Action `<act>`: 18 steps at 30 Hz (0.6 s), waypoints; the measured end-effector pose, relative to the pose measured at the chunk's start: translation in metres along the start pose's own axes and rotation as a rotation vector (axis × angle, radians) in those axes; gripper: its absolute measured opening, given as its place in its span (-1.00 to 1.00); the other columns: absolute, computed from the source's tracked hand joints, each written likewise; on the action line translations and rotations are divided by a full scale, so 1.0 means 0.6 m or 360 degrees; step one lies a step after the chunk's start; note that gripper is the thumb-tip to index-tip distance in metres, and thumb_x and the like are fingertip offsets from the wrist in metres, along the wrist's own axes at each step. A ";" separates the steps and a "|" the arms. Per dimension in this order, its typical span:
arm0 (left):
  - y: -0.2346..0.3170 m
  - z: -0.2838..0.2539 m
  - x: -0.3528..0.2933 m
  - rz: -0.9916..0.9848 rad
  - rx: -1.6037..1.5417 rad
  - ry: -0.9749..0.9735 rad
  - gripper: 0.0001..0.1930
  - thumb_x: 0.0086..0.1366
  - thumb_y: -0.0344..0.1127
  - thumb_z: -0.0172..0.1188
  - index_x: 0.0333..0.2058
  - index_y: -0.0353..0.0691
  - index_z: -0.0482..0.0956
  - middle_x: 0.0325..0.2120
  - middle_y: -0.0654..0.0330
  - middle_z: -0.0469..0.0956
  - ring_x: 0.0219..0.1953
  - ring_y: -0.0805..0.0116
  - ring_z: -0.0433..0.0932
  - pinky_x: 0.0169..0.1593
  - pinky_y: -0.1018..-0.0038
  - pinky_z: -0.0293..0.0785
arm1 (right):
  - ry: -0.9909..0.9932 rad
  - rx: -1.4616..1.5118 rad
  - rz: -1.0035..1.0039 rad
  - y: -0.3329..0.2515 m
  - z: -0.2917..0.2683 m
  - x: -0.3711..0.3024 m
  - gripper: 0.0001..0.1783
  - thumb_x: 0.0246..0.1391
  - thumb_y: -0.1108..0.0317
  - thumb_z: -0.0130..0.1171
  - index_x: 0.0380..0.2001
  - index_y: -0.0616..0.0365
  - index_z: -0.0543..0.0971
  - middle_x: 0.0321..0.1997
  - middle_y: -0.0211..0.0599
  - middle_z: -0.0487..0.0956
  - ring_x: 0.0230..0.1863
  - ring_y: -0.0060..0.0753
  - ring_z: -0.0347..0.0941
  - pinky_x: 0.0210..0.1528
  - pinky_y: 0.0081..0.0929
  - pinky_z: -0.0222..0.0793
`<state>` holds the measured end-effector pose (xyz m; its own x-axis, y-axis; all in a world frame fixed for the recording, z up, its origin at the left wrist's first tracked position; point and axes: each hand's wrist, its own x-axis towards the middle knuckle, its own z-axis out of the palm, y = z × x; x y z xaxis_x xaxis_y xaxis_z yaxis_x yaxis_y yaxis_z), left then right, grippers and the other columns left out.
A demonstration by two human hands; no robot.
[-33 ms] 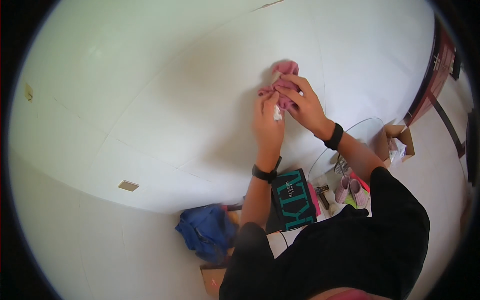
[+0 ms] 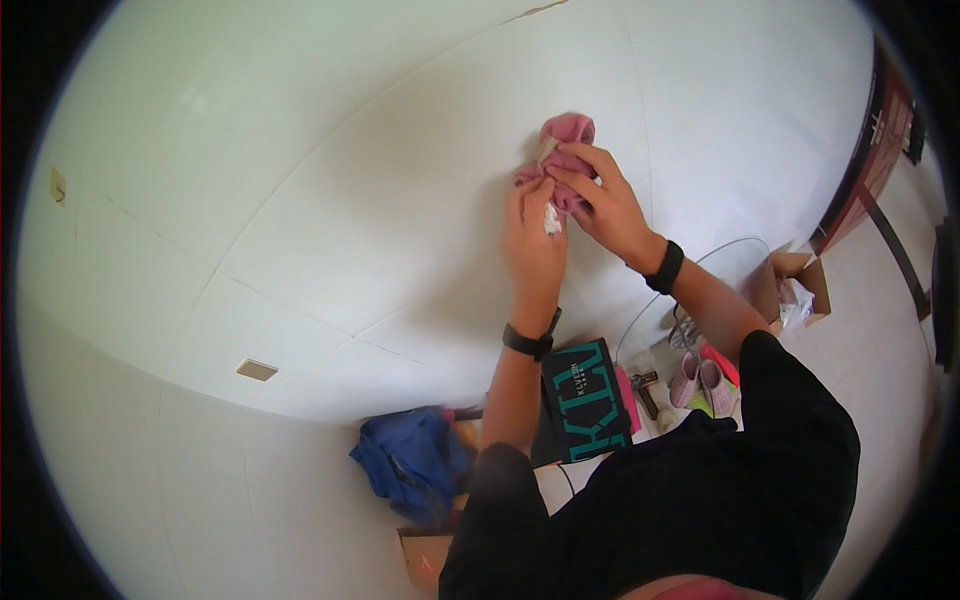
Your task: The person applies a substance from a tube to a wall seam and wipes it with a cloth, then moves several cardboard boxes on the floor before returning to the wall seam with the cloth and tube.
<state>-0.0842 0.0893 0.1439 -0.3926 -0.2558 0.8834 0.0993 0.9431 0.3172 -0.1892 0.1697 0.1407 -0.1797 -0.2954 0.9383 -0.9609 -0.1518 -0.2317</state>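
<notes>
A crumpled pink cloth (image 2: 568, 128) with a pale beige patch is gathered between my two hands in front of the white wall. My left hand (image 2: 534, 245) pinches its lower left edge from below, and a small white scrap (image 2: 552, 219) shows beside the fingers. On the other side, my right hand (image 2: 615, 210) grips the cloth with thumb and fingertips bent over it. The two hands' fingertips nearly meet. Parts of the cloth are hidden behind the fingers, and I cannot tell whether it touches the wall.
A tiled white wall (image 2: 400, 200) fills most of the view. Below are a blue bag (image 2: 410, 465), a black box with teal lettering (image 2: 588, 400), pink shoes (image 2: 700, 385) and a brown carton (image 2: 810, 280) holding plastic bags. A dark red door (image 2: 865, 165) stands at the right.
The cloth and both hands sit very slightly higher and further left. Both hands keep their hold on the cloth.
</notes>
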 end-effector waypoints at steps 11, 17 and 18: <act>-0.016 0.125 -0.020 -0.0045 0.0162 0.0038 -0.59 -0.09 -0.69 0.23 -0.20 -0.23 0.50 -0.20 0.04 0.49 -0.07 0.02 0.50 -0.08 0.29 0.47 | -0.0014 0.0030 0.0080 0.118 -0.007 -0.061 -0.46 -0.25 0.62 0.24 -0.06 0.09 0.54 0.04 -0.19 0.43 0.01 -0.05 0.38 0.03 -0.28 0.39; -0.043 0.148 -0.109 -0.0094 0.0350 0.0100 -0.62 -0.06 -0.67 0.26 -0.20 -0.28 0.51 -0.22 0.03 0.51 -0.09 0.00 0.51 -0.03 0.25 0.47 | 0.0022 0.0209 0.0019 0.122 0.016 -0.111 -0.42 -0.30 0.61 0.25 -0.05 0.15 0.53 -0.05 -0.24 0.45 -0.02 -0.04 0.38 0.04 -0.22 0.37; -0.037 0.151 -0.110 -0.0092 0.0373 0.0122 -0.62 -0.05 -0.67 0.26 -0.19 -0.28 0.51 -0.22 0.02 0.51 -0.10 -0.01 0.50 -0.01 0.23 0.46 | 0.0030 0.0247 0.0026 0.122 0.013 -0.113 -0.39 -0.33 0.65 0.24 -0.04 0.15 0.54 -0.04 -0.24 0.45 -0.02 -0.07 0.38 0.03 -0.26 0.37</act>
<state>-0.1434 0.1045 0.0470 -0.3201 -0.3175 0.8926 -0.1397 0.9477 0.2870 -0.2460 0.1711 0.0584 -0.2005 -0.2817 0.9383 -0.9139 -0.2913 -0.2827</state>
